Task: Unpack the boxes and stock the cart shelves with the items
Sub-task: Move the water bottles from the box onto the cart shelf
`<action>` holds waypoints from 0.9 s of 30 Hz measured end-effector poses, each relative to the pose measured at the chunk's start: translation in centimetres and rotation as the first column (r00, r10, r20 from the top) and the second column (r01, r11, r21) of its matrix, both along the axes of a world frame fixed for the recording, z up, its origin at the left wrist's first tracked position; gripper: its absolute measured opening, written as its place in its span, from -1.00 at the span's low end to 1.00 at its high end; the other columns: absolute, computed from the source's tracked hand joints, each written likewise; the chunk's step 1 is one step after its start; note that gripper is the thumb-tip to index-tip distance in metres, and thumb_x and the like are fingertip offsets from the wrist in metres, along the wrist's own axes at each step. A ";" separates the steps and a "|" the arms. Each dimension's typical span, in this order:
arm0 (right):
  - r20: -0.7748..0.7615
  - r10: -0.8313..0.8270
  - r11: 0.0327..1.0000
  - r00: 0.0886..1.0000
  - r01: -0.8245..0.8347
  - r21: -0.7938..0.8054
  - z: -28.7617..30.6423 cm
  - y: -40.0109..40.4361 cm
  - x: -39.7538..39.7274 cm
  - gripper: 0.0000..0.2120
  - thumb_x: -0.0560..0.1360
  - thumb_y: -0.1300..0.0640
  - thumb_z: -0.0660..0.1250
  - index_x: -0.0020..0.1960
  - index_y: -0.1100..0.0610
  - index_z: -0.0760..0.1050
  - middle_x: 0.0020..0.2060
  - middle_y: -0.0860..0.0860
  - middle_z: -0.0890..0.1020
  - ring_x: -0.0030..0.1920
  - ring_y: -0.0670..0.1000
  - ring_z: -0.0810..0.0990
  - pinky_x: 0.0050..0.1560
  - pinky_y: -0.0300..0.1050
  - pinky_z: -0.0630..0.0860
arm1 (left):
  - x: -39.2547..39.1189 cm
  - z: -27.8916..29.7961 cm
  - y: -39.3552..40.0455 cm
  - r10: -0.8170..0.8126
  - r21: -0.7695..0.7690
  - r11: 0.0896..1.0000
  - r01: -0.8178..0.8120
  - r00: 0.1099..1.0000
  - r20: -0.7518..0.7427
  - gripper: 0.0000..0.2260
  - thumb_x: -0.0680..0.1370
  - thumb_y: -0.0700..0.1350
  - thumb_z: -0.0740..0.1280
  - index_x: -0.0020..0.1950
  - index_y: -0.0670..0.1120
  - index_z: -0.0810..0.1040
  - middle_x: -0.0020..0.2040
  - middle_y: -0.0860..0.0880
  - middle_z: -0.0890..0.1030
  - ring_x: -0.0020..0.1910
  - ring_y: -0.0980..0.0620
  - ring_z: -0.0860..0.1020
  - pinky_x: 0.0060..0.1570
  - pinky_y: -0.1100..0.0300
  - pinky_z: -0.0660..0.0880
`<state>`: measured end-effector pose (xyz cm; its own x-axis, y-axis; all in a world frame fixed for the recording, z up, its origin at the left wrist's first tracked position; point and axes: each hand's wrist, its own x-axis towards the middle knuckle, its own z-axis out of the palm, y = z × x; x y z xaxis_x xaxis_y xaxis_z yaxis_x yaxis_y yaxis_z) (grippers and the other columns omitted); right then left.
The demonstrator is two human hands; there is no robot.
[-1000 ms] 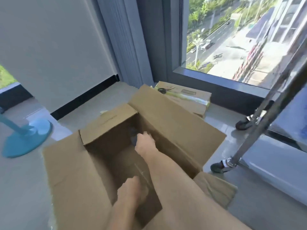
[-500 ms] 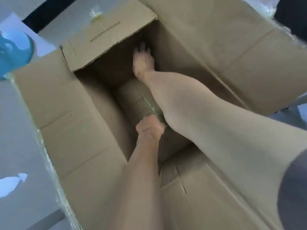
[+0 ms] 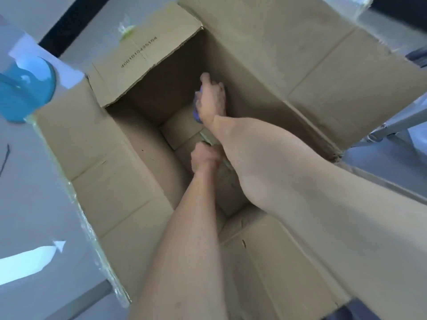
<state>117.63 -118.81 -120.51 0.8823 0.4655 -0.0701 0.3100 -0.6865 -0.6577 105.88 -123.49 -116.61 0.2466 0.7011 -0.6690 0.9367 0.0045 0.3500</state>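
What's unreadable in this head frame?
- Purple item: mostly hidden behind the right hand; what it is can't be told.
- Left hand: fingers curled, contents unseen from above.
- Box floor: partly covered by both forearms.
- Cart: only a bit of frame shows at the right edge; shelves out of frame.

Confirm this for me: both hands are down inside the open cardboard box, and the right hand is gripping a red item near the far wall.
Not quite. The item under the right hand is purple, not red, as the head view shows. The rest stands: both hands are down inside the open cardboard box, the left hand nearer the person, and the right hand has its grip near the far wall.
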 end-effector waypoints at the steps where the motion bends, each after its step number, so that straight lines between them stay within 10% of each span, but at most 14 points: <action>1: -0.012 -0.011 0.999 1.000 0.011 0.036 0.7 -0.7 -0.2 -0.65 0.57 0.19 0.27 0.33 0.14 0.34 0.05 0.17 0.59 0.19 0.19 0.46 0.12 0.04 0.40 | 0.1 0.3 0.8 0.111 0.033 0.993 -0.114 0.992 0.064 -0.70 0.61 -0.17 0.19 0.31 -0.18 0.52 0.30 -0.21 0.54 0.27 -0.21 0.50 0.17 0.11 0.45; 5: -0.002 -0.024 0.987 1.000 0.024 0.160 5.6 -2.9 -0.6 -0.77 0.61 0.07 0.26 0.18 0.18 0.40 -0.09 0.18 0.63 0.02 0.21 0.48 -0.04 0.02 0.37 | -0.2 3.4 3.2 0.391 0.117 0.893 -0.434 0.879 0.271 -0.67 0.57 -0.16 0.19 0.30 -0.18 0.55 0.28 -0.19 0.57 0.26 -0.23 0.51 0.19 0.11 0.45; 9: 0.019 -0.060 0.946 0.998 0.051 0.321 12.1 -5.8 -0.5 -0.76 0.63 0.04 0.21 0.07 0.21 0.51 -0.10 0.20 0.65 -0.02 0.27 0.52 0.03 0.10 0.41 | -1.1 7.4 3.9 0.625 -0.118 0.765 -0.633 0.689 0.367 -0.59 0.59 0.04 0.21 0.27 -0.22 0.53 0.26 -0.23 0.57 0.20 -0.24 0.54 0.21 -0.01 0.48; 14: 0.044 -0.106 0.855 0.993 0.069 0.515 21.9 -10.5 -1.6 -0.74 0.59 0.02 0.20 -0.07 0.19 0.53 -0.18 0.14 0.63 -0.10 0.19 0.55 -0.05 0.05 0.43 | -4.1 13.8 1.1 0.730 -0.809 0.550 -0.207 0.590 0.345 -0.26 0.44 0.42 0.15 0.25 -0.21 0.47 0.06 -0.33 0.65 -0.10 -0.22 0.68 -0.34 0.21 0.51; 18: 0.045 -0.254 0.763 0.966 0.172 0.623 27.6 -18.1 -3.0 -0.72 0.59 0.01 0.20 -0.06 0.18 0.58 -0.23 0.01 0.58 -0.15 0.06 0.50 -0.11 -0.09 0.34 | -5.1 17.7 -3.4 0.687 -0.821 0.571 -0.013 0.555 0.468 -0.11 0.37 0.56 0.16 0.28 -0.19 0.51 0.08 -0.21 0.68 -0.28 -0.05 0.64 -0.45 0.28 0.48; 23: -0.012 -0.489 0.633 0.872 0.364 0.683 32.5 -28.5 -5.3 -0.78 0.58 0.06 0.20 -0.16 0.15 0.50 -0.29 -0.01 0.52 -0.22 0.07 0.42 -0.21 -0.10 0.21 | -4.0 21.6 -12.5 0.502 -0.696 0.671 0.256 0.534 0.681 -0.56 0.46 0.25 0.27 0.07 -0.08 0.57 -0.17 -0.08 0.51 -0.47 0.03 0.42 -0.51 0.31 0.30; 27: -0.117 -0.504 0.502 0.856 0.400 0.767 36.3 -36.1 -7.0 -0.77 0.53 -0.10 0.28 -0.15 0.05 0.46 -0.30 -0.11 0.54 -0.23 0.00 0.49 -0.18 -0.12 0.31 | -2.5 23.0 -21.3 0.486 -0.711 0.534 0.457 0.522 0.701 -0.55 0.51 0.19 0.14 0.01 -0.15 0.59 -0.24 -0.11 0.55 -0.45 -0.03 0.51 -0.53 0.35 0.26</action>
<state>110.65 -154.92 -84.25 0.9644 -0.1615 0.2094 0.2060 -0.0377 -0.9778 103.38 -144.75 -93.64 0.9310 0.0317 -0.3636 0.2390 0.7000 0.6730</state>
